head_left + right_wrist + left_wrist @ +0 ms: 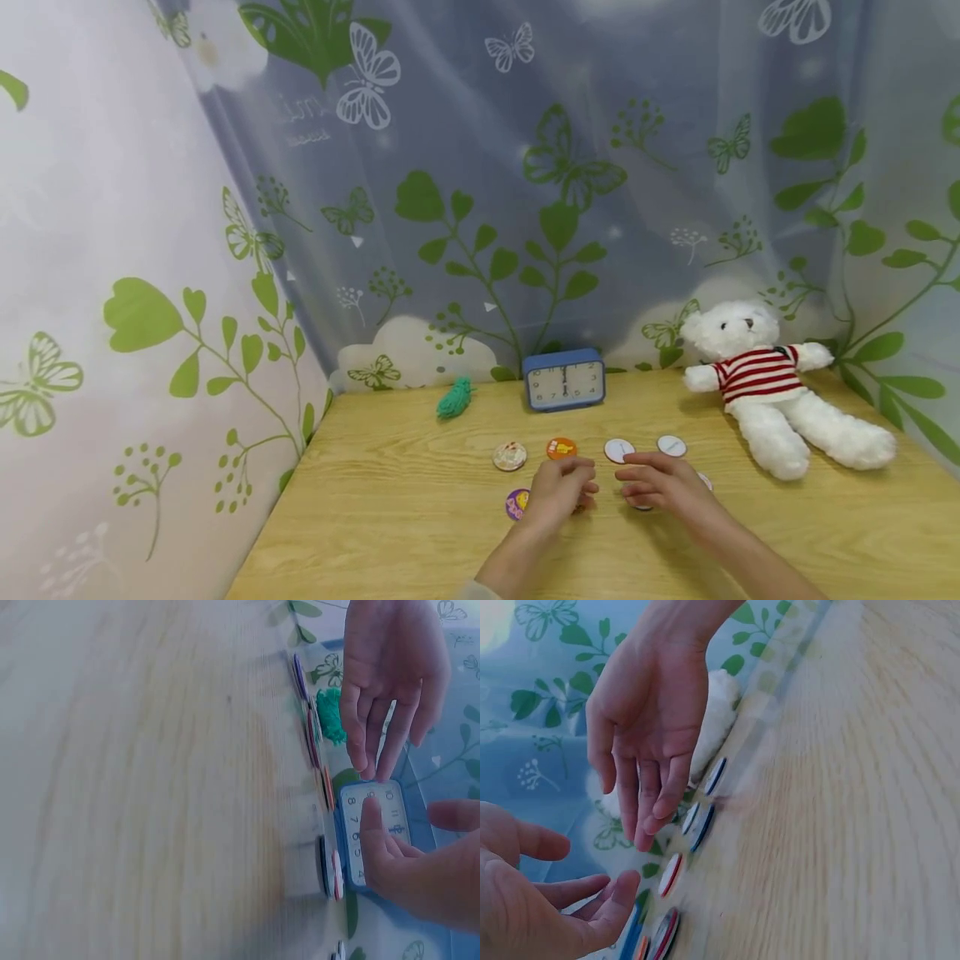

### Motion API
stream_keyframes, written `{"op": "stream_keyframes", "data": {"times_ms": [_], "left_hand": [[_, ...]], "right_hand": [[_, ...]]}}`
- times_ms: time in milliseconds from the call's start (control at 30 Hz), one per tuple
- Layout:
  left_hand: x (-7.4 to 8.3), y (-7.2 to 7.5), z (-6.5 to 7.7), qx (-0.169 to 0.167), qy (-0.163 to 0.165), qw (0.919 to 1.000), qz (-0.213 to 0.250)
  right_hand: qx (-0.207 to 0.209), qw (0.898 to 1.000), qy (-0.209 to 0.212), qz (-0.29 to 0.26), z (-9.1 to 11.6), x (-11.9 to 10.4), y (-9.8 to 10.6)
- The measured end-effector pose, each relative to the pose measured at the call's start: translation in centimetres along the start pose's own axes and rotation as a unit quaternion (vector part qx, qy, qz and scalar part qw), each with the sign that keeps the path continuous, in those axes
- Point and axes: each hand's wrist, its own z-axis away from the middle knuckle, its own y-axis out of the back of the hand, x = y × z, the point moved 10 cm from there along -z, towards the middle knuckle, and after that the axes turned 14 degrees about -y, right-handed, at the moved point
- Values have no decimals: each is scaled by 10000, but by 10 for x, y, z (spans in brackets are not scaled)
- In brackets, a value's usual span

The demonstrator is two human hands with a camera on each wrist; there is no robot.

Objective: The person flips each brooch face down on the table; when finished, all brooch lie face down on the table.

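Note:
Both of my hands hover palm to palm over the wooden table with a gap between them, fingers loosely bent and holding nothing. My left hand (558, 493) is above the picture-side-up round badges: a cream patterned badge (510, 456), an orange badge (561, 448) and a purple badge (517, 503). Part of the purple one hides behind it. Near my right hand (671, 490) lie plain white discs, including a white badge (619, 451) and another white badge (671, 446); further ones are partly covered. In the left wrist view, the right hand (656, 720) hangs with its palm showing.
A blue clock (564, 381) stands at the table's back, with a teal yarn-like bundle (454, 400) to its left. On the right sits a white teddy bear (757, 375) in a striped shirt. A printed curtain (465, 125) hangs behind the wooden table (360, 508).

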Motion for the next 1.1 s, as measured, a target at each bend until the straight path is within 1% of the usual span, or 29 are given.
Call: {"op": "stream_keyframes", "data": {"times_ms": [100, 167, 333, 467, 600, 700, 800, 933, 1100], "left_hand": [[2, 15, 0, -19, -18, 9999, -101], [2, 22, 0, -33, -32, 9999, -107], [0, 40, 3, 23, 26, 9995, -327], [-2, 51, 5, 126, 36, 9991, -409], [-4, 58, 4, 233, 12, 9992, -319], [-7, 61, 6, 283, 120, 9989, -345], [-9, 62, 7, 266, 214, 9983, -467], [-9, 59, 6, 185, 232, 9982, -531], [-11, 53, 7, -16, 263, 9990, -373]], "right_hand": [[-150, 9999, -37, -55, -6, 2, -12], [-212, 9997, -53, -85, -9, 3, -17], [-231, 9997, -76, -75, -13, 3, -28], [-205, 9997, -62, -81, -17, 4, -35], [-132, 9999, -106, -30, -20, 5, -39], [-69, 9998, -180, -15, -21, 8, -41], [-4, 9998, -180, -34, -22, 8, -43], [151, 9997, -204, -56, -25, 5, -45], [382, 9987, -342, -14, -29, 5, -45]]}}
